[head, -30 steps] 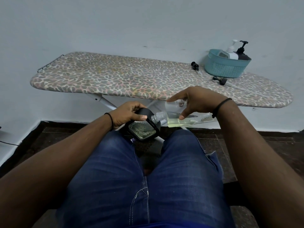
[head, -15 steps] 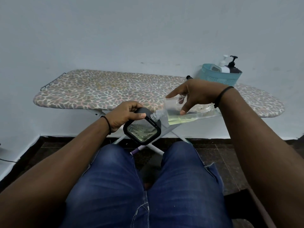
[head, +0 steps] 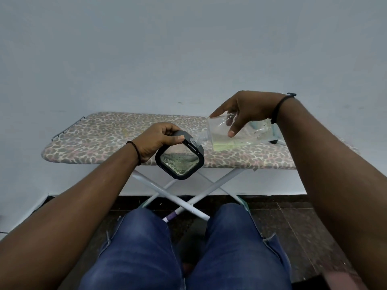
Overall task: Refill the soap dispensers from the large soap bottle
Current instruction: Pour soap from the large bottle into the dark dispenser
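Clear large soap bottle point(head: 234, 136) lay tilted above the ironing board point(head: 117, 139), right hand point(head: 245, 110) gripping it, neck touching the dispenser point(head: 180, 159) clamped in the left hand point(head: 156, 139). Risk: mouths misaligned, soap would spill onto the board's cover.

- A leopard-print ironing board point(head: 109, 135) stands against a pale wall point(head: 188, 49), beyond the hands.
- Its crossed white legs point(head: 167, 191) rest on dark floor tiles point(head: 282, 216), below the hands.
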